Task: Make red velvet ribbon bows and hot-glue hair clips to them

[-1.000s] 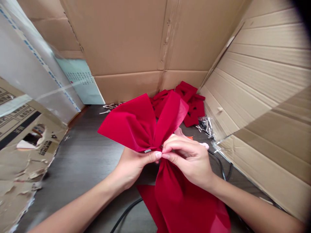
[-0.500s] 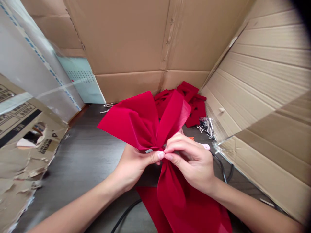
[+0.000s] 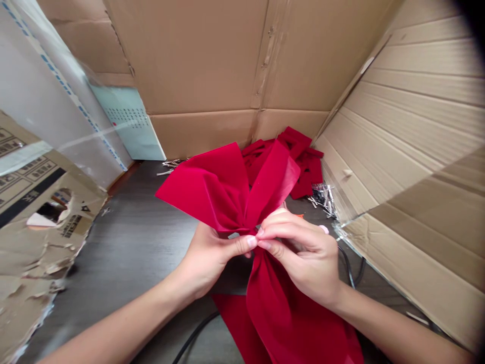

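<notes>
A large red velvet bow (image 3: 223, 187) is held up over the dark table (image 3: 132, 242). Its two loops fan up and left, and its tails (image 3: 288, 318) hang down toward me. My left hand (image 3: 212, 255) pinches the gathered middle of the bow from the left, thumb on top, beside a small silver clip or tie (image 3: 233, 235). From the right, my right hand (image 3: 303, 253) pinches the same middle, fingertips meeting the left thumb. Both hands are closed on the bow's centre.
A pile of red fabric pieces (image 3: 299, 156) lies at the back, with silver wire ties (image 3: 322, 194) beside it and more (image 3: 170, 164) at the back left. Cardboard walls (image 3: 212, 71) enclose the table on the back, right and left. A black cable (image 3: 350, 268) runs under my right wrist.
The bow's loops have shifted slightly up and right as my view moved. Both hands keep the same pinch on the bow's centre.
</notes>
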### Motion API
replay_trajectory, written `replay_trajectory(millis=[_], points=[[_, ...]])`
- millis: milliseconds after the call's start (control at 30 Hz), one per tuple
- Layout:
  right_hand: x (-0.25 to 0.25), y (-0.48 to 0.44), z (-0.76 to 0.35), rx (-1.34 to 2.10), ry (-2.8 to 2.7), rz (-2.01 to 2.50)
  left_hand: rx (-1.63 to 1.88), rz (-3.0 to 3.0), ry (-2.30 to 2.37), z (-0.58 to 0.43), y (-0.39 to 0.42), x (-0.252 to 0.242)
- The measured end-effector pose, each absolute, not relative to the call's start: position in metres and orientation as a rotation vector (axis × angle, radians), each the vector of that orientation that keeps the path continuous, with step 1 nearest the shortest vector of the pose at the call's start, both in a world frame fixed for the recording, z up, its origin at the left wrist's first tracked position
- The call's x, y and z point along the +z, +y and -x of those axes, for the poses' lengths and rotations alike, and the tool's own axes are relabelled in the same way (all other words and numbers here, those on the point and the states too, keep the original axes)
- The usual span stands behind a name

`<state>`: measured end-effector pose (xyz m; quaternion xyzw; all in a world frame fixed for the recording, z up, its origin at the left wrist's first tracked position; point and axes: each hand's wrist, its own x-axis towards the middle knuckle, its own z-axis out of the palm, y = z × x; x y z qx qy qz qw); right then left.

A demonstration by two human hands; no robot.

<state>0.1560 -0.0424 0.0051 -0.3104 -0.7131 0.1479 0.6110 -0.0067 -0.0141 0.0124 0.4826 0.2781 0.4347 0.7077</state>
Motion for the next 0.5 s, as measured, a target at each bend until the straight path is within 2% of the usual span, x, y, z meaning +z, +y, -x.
replay_trajectory(millis=[500], points=[[0.0047,-0.0441,-0.1563,0.303,-1.633,0.759,0.975,-1.079,0.604,0.0058,-0.0141,0.0135]])
